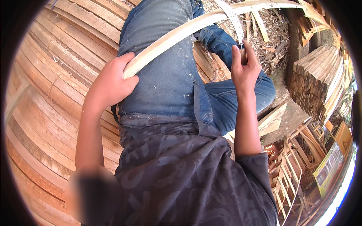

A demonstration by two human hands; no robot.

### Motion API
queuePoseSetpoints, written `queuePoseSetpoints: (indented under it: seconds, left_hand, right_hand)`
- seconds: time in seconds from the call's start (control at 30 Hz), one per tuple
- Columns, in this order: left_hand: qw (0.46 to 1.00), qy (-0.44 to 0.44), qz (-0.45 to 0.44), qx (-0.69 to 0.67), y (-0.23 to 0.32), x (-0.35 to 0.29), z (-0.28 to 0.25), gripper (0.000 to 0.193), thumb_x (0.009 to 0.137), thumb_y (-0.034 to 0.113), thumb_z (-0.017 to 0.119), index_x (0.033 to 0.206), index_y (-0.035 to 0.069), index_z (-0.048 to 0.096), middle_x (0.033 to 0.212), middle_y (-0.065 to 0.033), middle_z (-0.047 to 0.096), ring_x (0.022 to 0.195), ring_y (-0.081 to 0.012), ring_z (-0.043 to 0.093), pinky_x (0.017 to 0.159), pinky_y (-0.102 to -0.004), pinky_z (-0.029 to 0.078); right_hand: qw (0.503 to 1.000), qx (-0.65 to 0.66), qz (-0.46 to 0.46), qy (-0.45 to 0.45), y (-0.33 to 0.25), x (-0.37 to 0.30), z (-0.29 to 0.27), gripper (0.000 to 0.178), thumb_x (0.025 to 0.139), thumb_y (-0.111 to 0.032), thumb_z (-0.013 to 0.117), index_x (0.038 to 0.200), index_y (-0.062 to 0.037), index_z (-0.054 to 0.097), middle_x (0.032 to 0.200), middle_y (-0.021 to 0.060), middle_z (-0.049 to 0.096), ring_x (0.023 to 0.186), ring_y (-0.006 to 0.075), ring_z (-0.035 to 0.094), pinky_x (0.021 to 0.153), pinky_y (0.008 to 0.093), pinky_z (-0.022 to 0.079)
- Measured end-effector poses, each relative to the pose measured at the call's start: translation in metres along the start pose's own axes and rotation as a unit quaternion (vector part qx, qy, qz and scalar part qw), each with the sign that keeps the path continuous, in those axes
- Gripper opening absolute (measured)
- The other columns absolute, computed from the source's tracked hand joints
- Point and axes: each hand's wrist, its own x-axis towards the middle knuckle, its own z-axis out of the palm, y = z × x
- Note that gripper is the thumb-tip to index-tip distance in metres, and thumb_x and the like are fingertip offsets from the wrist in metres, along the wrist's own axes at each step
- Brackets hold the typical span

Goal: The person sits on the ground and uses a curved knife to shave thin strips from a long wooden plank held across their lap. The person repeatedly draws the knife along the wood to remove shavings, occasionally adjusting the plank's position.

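My left hand (pixel 110 83) is closed around the near end of a long, pale wooden strip (pixel 177 34). The strip runs over my thigh in jeans and away to the upper right, bending in the wide view. My right hand (pixel 245 71) is wrapped round the short brown handle of a long-bladed knife (pixel 236 27). Its silver blade points away from me and lies across the strip, far from my left hand. Whether the edge is biting into the wood cannot be made out.
Long sawn boards (pixel 49 113) lie side by side along my left. Wood shavings (pixel 277 49) and offcuts cover the ground beyond my right hand. A stack of thin wooden strips (pixel 315 81) stands at the right, with wooden frames (pixel 288 180) and a yellowish banner (pixel 330 169) lower down.
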Motion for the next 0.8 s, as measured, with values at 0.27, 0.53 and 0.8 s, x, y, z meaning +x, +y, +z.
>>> queuePoseSetpoints:
  seconds: [0.27,0.53,0.8]
  left_hand:
    - [1.0,-0.013,-0.014,-0.01,0.003,0.0,-0.002,0.02,0.069,0.009,0.053,0.082,-0.006,0.048,0.067,-0.0223,0.048,0.061,-0.0322,0.045,0.064,-0.0385,0.042]
    - [0.999,0.018,0.025,-0.021,-0.011,0.0,0.0,0.019,0.068,0.007,0.053,0.082,-0.006,0.048,0.065,-0.0194,0.046,0.06,-0.0267,0.043,0.062,-0.0358,0.041]
    - [1.0,-0.025,-0.01,-0.015,-0.005,0.001,-0.005,0.02,0.068,0.006,0.053,0.083,-0.006,0.049,0.064,-0.017,0.044,0.06,-0.0235,0.04,0.061,-0.0346,0.041]
  right_hand:
    - [0.999,-0.019,-0.017,0.045,0.018,0.003,-0.003,0.025,0.083,-0.015,0.07,0.101,0.0006,0.064,0.064,0.0131,0.061,0.053,0.013,0.058,0.054,0.0262,0.047]
    - [0.662,0.62,0.309,-0.285,-0.002,-0.008,-0.018,0.025,0.098,-0.029,0.047,0.096,-0.0046,0.053,0.056,0.0006,0.045,0.038,0.0072,0.04,0.034,0.0199,0.033]
    - [0.863,0.376,0.303,0.149,0.029,0.018,-0.032,0.022,0.094,-0.026,0.055,0.088,-0.0068,0.048,0.06,-0.0004,0.044,0.041,0.0053,0.041,0.034,0.0193,0.03]
